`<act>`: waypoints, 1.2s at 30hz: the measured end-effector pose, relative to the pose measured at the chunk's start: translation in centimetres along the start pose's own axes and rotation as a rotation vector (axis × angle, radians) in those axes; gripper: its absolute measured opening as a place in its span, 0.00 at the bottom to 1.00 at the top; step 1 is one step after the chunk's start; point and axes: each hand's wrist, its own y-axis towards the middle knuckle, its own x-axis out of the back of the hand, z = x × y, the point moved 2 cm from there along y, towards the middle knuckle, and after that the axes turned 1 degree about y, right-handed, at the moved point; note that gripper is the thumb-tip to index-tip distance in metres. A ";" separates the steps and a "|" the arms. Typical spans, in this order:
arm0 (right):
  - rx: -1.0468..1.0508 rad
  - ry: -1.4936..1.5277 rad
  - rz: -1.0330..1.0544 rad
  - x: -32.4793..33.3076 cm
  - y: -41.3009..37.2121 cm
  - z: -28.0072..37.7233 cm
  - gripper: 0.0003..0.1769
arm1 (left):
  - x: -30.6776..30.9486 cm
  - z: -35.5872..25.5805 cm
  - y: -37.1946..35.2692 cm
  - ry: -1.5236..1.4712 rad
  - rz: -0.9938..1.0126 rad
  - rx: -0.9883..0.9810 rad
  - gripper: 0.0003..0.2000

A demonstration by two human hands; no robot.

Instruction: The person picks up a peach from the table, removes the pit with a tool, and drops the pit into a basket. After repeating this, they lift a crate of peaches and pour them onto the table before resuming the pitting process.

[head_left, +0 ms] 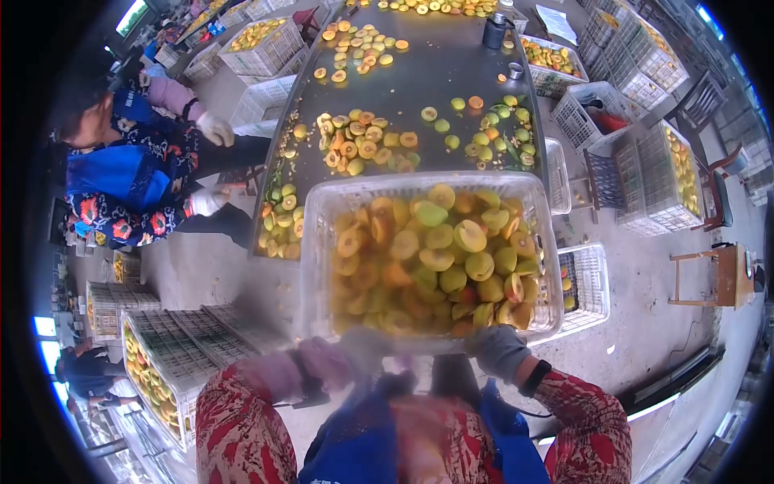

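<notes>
1. The fingers (486,342) of the right hand (500,352), in a grey glove, are curled closed over the near right rim of a clear plastic crate (427,182).
2. The fingers (339,355) of the left hand (322,361) lie against the crate's near left corner. They are so blurred that it cannot be told whether they grip it.
3. The crate is in the middle of the view, just beyond the person's chest. Its far rim overlaps the near end of the worktop (435,81).
4. It is filled almost to the rim with fruit halves (439,258), yellow, orange and green, many with the cut face up.
5. Red patterned sleeves and a blue apron fill the near edge below the hands.
6. On the dark metal worktop, loose fruit (363,147) lies in heaps in the middle, along the left edge and at the far end.
7. A dark jug (496,32) and a small metal cup (516,71) stand far right on it.
8. A co-worker (121,169) in a blue apron is at the worktop's left side, one white-gloved hand (214,129) raised and the other (206,202) lower, near the edge.
9. White crates (169,355), some holding fruit, stand on the floor left, right and far.
10. A wooden stool (720,278) stands at the right.
</notes>
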 end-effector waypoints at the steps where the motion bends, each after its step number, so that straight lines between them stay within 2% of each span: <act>1: 0.052 0.042 0.015 1.4 -0.2 -0.1 0.07 | 0.1 -0.1 -0.4 -0.056 0.012 0.006 0.11; 2: 0.062 0.025 0.045 0.8 0.0 -0.8 0.05 | 0.9 0.1 0.0 -0.105 0.007 0.004 0.11; 3: 0.094 0.051 0.040 3.2 -0.2 -1.0 0.05 | 2.4 -0.5 0.5 0.051 0.146 0.074 0.12; 6: 0.106 0.079 0.055 6.9 0.9 -3.2 0.07 | 6.9 -1.0 1.4 0.031 0.365 0.171 0.12; 8: 0.235 0.093 0.076 10.7 2.2 -5.2 0.08 | 11.6 -1.5 1.6 -0.005 0.318 0.151 0.13; 9: 0.271 -0.038 0.159 13.2 3.4 -6.0 0.09 | 13.7 -1.3 2.1 -0.040 0.281 0.121 0.13; 10: 0.253 -0.098 0.091 15.5 4.5 -6.5 0.08 | 15.0 -0.6 3.1 -0.046 0.278 0.122 0.13; 12: 0.269 0.015 0.126 18.2 7.9 -8.9 0.08 | 17.1 1.3 5.0 0.116 0.338 0.019 0.14; 14: 0.189 0.143 0.300 21.9 11.3 -10.2 0.09 | 19.0 3.5 6.7 0.095 0.337 -0.019 0.14; 16: 0.221 0.171 0.331 24.1 13.9 -11.5 0.12 | 20.7 5.8 8.5 0.081 0.324 -0.058 0.14; 18: 0.094 0.245 0.406 26.2 15.7 -12.0 0.12 | 22.3 7.9 9.4 -0.178 0.244 -0.108 0.15; 21: 0.087 0.212 0.321 27.5 18.5 -12.6 0.13 | 24.6 9.4 10.7 -0.073 0.183 -0.032 0.15; 25: 0.027 0.059 0.224 28.7 20.8 -12.4 0.14 | 23.9 14.9 13.1 -0.056 0.201 -0.122 0.16; 26: 0.027 0.059 0.234 28.8 20.6 -12.0 0.14 | 24.5 15.0 13.0 -0.205 0.075 -0.065 0.18; 27: -0.037 0.104 0.139 29.4 20.1 -11.9 0.14 | 25.6 14.5 12.4 -0.351 -0.049 -0.004 0.19; 28: -0.105 0.153 0.047 29.4 19.7 -12.2 0.15 | 26.3 13.8 11.8 -0.358 -0.037 -0.003 0.19; 29: 0.073 0.352 -0.233 28.6 18.4 -13.2 0.13 | 28.5 11.7 10.2 -0.233 -0.156 0.038 0.20; 30: 0.135 0.456 -0.522 27.8 17.3 -14.4 0.14 | 29.9 10.6 9.3 -0.109 -0.277 0.079 0.21; 32: -0.138 0.651 -1.016 26.2 13.8 -17.2 0.15 | 28.9 11.0 8.1 -0.120 -0.280 0.130 0.23; 33: -0.195 0.694 -1.228 25.0 12.2 -19.1 0.15 | 28.7 11.0 7.4 0.008 -0.458 0.152 0.25; 34: -0.341 0.738 -1.339 22.2 10.8 -22.7 0.16 | 28.1 11.0 6.6 0.138 -0.632 0.178 0.27; 35: -0.388 1.021 -1.265 18.6 9.8 -26.7 0.17 | 27.1 12.0 6.3 0.133 -0.627 0.192 0.27; 36: -0.470 1.143 -1.153 16.7 9.4 -27.9 0.18 | 26.0 13.2 5.8 0.268 -0.834 0.162 0.28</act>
